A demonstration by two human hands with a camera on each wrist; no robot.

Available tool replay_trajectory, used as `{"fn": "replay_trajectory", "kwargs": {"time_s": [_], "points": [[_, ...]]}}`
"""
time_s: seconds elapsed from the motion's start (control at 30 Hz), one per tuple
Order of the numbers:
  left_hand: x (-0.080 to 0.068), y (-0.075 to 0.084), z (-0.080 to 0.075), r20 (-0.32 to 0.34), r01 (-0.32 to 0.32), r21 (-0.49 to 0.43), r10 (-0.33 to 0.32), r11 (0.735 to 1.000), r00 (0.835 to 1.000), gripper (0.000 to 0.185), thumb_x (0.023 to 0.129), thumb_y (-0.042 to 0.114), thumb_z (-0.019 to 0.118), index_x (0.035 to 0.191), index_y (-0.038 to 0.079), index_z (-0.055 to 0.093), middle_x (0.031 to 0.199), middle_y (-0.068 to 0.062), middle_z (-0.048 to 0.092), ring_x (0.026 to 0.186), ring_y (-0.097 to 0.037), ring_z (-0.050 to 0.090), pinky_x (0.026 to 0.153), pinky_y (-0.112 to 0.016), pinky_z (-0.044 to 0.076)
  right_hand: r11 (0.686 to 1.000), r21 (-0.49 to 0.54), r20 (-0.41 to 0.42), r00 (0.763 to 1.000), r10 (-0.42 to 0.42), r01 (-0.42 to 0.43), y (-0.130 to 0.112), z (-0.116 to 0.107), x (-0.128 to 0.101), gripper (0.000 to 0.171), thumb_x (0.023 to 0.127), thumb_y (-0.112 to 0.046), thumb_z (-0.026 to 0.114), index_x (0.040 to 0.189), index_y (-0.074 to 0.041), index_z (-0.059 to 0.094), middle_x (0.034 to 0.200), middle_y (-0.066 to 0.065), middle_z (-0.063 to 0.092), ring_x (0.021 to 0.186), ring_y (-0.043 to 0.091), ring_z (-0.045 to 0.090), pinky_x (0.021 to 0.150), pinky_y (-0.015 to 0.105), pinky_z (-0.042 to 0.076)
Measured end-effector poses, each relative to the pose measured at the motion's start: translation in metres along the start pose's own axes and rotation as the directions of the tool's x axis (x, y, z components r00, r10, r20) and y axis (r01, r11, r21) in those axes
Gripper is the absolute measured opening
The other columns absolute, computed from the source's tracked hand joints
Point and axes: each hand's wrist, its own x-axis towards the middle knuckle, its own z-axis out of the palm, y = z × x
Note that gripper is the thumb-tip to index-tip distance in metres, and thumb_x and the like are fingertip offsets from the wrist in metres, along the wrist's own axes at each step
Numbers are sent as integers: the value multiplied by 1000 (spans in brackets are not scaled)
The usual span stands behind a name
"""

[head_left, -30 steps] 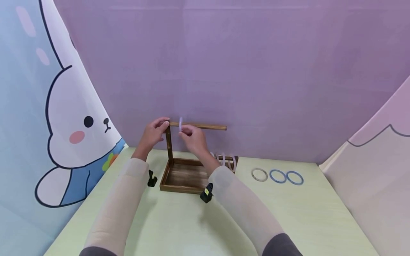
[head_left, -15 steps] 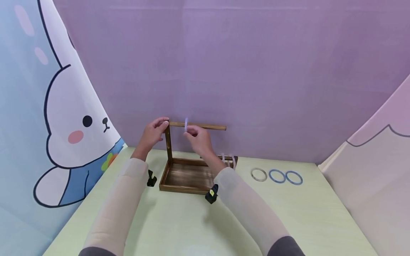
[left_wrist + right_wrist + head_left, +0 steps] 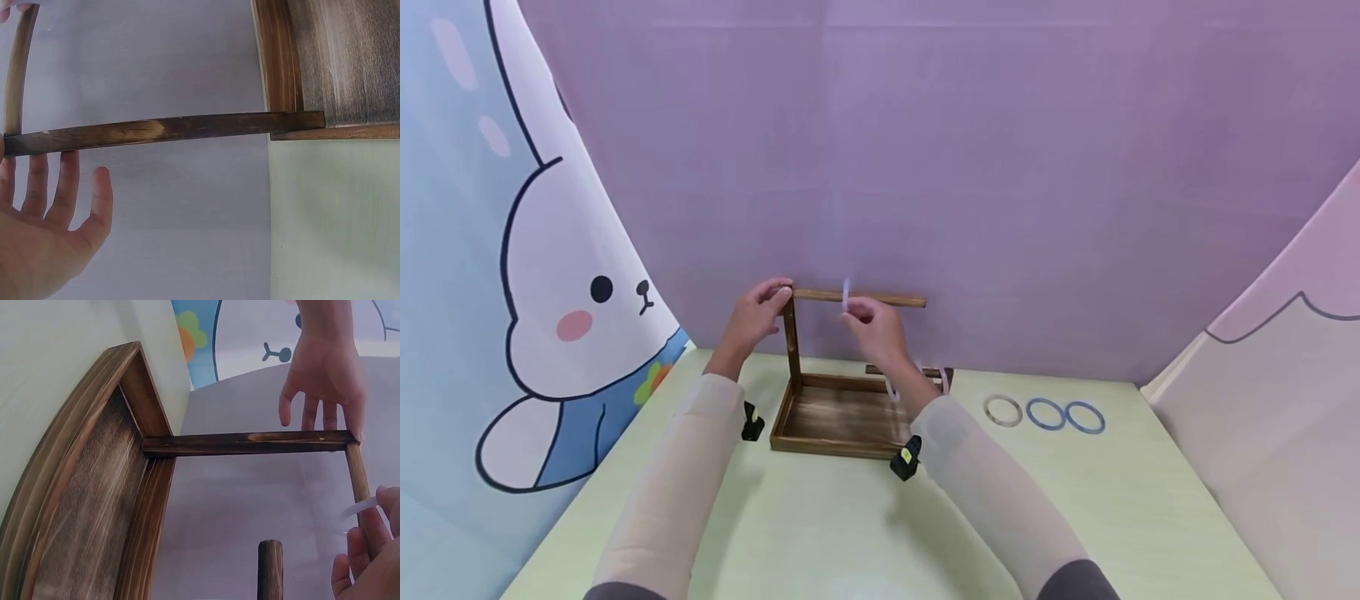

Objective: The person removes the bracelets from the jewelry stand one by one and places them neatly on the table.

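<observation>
1. One pale ring (image 3: 364, 505) is at the upper bar (image 3: 887, 298), about midway along; it seems to encircle the wood, though the head view has it nearly edge-on.
2. The right hand (image 3: 878, 329) pinches it near its 6 o'clock side, thumb and fingers nearly together.
3. I judge the ring light, stiff and smooth, perhaps a little slippery and brittle; a gentle pinch on the rim should suit, keeping the fingers out of the hole.
4. The left hand (image 3: 754, 317) holds the corner where the upright (image 3: 792, 342) meets the bar, thumb and fingers on opposite faces, the little finger free.
5. That wood looks rigid; since the bar's 3 o'clock end is unsupported, the corner seems the best place to steady it.
6. More pale rings (image 3: 945, 381) hang on the lower bar (image 3: 874, 370), at 1 o'clock from the tray's (image 3: 827, 450) middle.
7. A greyish ring (image 3: 987, 410) and two blue rings (image 3: 1028, 414) lie flat on the tabletop (image 3: 1150, 500), at 3 o'clock; the rim suits them too.
</observation>
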Motion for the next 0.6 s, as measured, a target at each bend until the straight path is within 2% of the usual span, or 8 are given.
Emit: {"fn": "replay_trajectory", "kwargs": {"time_s": [0.17, 0.37, 0.6], "points": [[1, -3, -2, -8, -4, 5, 4, 1000, 1000, 48, 105, 47, 51, 146, 22, 54, 144, -11, 56, 125, -32, 58, 96, -55, 54, 1000, -6, -3, 1000, 16, -16, 2, -2, -1, 22, 93, -21, 77, 113, -11, 76, 102, 6, 78, 92, 20, 71, 78, 31, 58], [3, -3, -3, -13, -11, 19, 11, 1000, 1000, 48, 105, 48, 51, 146, 23, 54, 143, -11, 56, 124, -31, 58, 89, -47, 57, 999, -11, -18, 999, 32, -32, 3, -5, 0, 22, 93, -20, 77, 112, -11, 77, 102, 6, 78, 91, 20, 71, 78, 30, 57], [2, -2, -4, -5, -5, 15, 5, 1000, 1000, 51, 105, 49, 50, 148, 21, 52, 145, -11, 54, 127, -33, 57, 94, -52, 55, 999, -16, -11, 999, 38, -39, 5, -10, -3, 24, 94, -21, 76, 115, -10, 76, 104, 6, 78, 93, 21, 71, 79, 32, 58]]}}
